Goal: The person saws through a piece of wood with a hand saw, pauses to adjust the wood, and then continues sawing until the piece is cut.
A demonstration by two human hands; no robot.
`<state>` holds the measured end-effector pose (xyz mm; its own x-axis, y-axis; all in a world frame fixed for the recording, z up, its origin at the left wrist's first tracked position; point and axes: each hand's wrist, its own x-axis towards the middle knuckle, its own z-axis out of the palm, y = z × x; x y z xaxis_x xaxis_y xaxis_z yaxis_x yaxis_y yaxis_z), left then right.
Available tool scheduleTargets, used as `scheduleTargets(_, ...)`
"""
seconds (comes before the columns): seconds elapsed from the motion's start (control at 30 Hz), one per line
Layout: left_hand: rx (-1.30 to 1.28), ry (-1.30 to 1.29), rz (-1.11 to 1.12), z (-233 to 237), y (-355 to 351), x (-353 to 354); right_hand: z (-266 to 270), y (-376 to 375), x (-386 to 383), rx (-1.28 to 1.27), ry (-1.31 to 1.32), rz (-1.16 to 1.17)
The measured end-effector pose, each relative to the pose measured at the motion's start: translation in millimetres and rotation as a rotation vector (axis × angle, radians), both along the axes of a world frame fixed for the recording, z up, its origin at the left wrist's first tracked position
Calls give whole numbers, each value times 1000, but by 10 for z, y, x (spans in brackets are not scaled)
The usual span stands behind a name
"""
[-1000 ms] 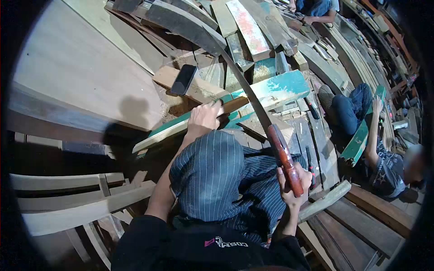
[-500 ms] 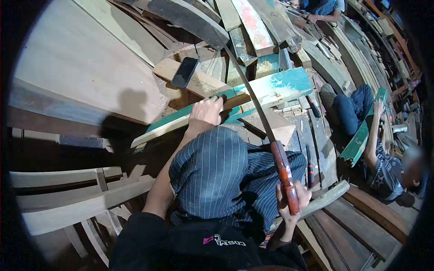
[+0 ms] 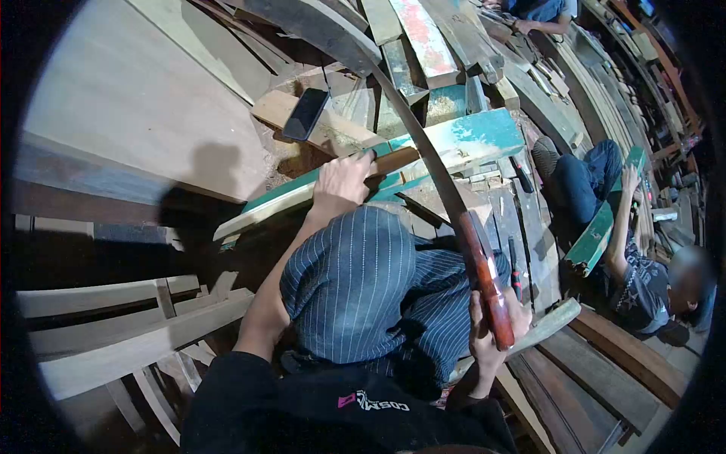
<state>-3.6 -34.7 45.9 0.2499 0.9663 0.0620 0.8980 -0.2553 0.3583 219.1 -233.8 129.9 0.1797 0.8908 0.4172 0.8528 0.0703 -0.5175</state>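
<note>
My right hand (image 3: pixel 495 321) is wrapped round the reddish-brown handle of a long curved blade (image 3: pixel 431 155), which points up and away. My left hand (image 3: pixel 345 180) is closed on a brown wooden piece (image 3: pixel 395 161), holding it against a long board with green paint (image 3: pixel 480 140). The blade passes over this board, just right of the brown piece; whether they touch I cannot tell. My knee in striped trousers is just below the board.
A phone (image 3: pixel 306 115) lies on a plank beyond the board. A red-handled tool (image 3: pixel 516 276) is right of my knee. At the right a person (image 3: pixel 643 291) holds a green board (image 3: pixel 594 240). Another person's arm (image 3: pixel 541 27) shows at the top.
My right hand and the blade's handle have moved slightly right and are turned a little, so the blade's flat shows wider. My left hand still holds the brown piece.
</note>
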Motion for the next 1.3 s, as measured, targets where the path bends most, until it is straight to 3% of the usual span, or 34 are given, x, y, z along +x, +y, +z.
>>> scheduleTargets(0.53,67,10,-66,-108,-29,-19,397,122,-160,-33,305,168)
scheduleTargets(0.7,90,1,-78,-156,-30,-28,525,165,-127,-80,273,251)
scheduleTargets(0.77,75,8,-64,-137,-39,-34,562,90,-260,-245,444,131)
scheduleTargets(0.83,15,25,-64,-138,-11,-50,595,122,-258,-346,544,224)
scheduleTargets(0.87,-16,34,-64,-147,-7,-55,593,151,-239,-238,373,302)
scheduleTargets(1.0,129,21,-156,-318,-97,-80,127,431,-192,-145,456,318)
scheduleTargets(1.1,89,60,-99,-131,-123,-46,-145,625,-179,-7,321,405)
scheduleTargets(1.13,-24,104,-85,-88,-81,-38,-168,623,-183,-12,322,381)
scheduleTargets(1.3,98,61,-89,-189,-110,-15,-134,496,-257,75,347,301)
